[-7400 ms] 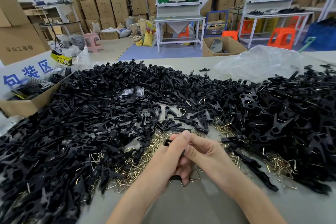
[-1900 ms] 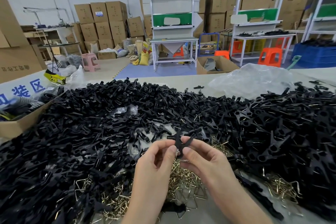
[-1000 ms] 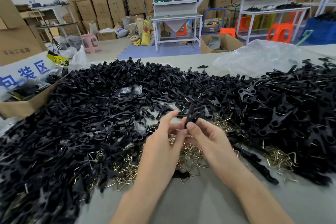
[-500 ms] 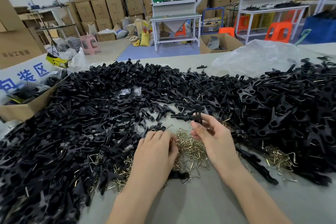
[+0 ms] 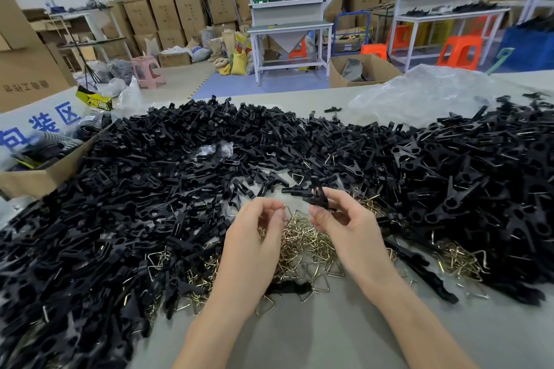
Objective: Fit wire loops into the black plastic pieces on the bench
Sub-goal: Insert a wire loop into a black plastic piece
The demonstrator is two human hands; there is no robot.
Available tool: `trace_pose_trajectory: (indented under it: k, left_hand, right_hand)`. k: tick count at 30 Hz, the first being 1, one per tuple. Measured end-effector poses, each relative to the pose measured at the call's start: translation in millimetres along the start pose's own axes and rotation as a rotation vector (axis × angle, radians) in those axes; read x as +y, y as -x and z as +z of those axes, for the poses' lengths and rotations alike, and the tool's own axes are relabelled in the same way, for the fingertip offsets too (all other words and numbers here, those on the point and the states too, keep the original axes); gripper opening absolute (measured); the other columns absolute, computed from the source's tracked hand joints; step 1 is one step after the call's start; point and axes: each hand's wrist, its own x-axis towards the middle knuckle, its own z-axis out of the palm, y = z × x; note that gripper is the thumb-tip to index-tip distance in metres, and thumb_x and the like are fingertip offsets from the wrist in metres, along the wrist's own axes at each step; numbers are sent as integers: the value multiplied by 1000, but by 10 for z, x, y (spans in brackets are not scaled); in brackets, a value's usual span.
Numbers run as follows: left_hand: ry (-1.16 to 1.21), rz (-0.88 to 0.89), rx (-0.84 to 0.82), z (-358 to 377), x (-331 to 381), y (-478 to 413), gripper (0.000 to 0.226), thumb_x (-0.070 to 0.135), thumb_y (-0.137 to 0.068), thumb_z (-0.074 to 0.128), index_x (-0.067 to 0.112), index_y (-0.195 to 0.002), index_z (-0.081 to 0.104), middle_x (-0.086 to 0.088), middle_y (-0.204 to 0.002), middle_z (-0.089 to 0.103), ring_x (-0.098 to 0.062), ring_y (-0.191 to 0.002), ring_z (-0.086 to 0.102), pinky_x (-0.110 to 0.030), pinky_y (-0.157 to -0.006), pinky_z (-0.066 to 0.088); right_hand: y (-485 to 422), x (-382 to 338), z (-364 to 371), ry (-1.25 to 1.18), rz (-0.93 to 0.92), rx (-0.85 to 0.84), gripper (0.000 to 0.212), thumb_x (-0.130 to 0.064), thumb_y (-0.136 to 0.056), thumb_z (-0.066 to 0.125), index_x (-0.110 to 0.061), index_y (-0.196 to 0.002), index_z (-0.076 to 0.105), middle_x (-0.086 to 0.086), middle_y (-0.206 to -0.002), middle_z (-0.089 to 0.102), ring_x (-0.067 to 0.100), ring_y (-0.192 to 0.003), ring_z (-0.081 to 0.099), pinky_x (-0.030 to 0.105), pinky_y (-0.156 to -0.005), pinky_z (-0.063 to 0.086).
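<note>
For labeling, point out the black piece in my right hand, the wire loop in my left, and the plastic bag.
black piece (image 5: 316,196): head view, its middle.
wire loop (image 5: 288,211): head view, exposed side.
plastic bag (image 5: 419,96): head view, crumpled middle.

Both forearms (image 5: 215,338) run off the bottom edge, and the left hand (image 5: 254,237) and right hand (image 5: 344,228) cover the middle of the heap of wire loops (image 5: 302,246). The wire loop (image 5: 287,209) pinched in the left hand is too thin for its shape to be read, and the right hand's fingers (image 5: 337,195) hide the lower part of the black plastic piece (image 5: 316,193) they hold. The pile of black pieces (image 5: 135,204) is cut by the left and right edges; the left edge also cuts the cardboard box (image 5: 45,177).
</note>
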Motion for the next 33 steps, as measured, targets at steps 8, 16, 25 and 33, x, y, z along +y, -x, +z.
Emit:
trace_pose_trajectory:
  k: [8,16,25,33]
  left_hand:
    - [148,-68,26,-39,65,-26,12,20,-99,61,27,-96,70,18,-88,71,2,-82,65,-6,-69,43]
    - [311,-137,67,-33,55,-41,13,21,-98,63,30,-100,73,6,-87,76,-14,-84,71,-24,-78,58]
    - [513,-276,-14,19,78,-40,10,26,-92,70,19,-86,76,-1,-85,74,-8,-77,66,-39,-86,56]
    - [494,-261,71,25,112,-36,13,24,-94,69,17,-84,73,1,-80,71,-9,-73,62,-37,-79,54]
  right_hand:
    - [-6,29,20,8,34,-18,31,-18,-91,75,-31,-118,70,-6,-104,75,13,-92,74,39,-93,59]
    - [14,-10,6,-1,8,-117,30,-16,-90,76,-35,-113,72,-11,-105,77,10,-97,73,33,-93,58]
    - [81,8,39,267,-85,-76,44,-21,-92,74,-57,-114,62,-29,-105,69,-5,-97,67,9,-81,50]
    - [101,-39,55,322,-125,-97,43,-24,-90,75,-56,-115,63,-31,-105,68,-5,-97,67,13,-81,53]
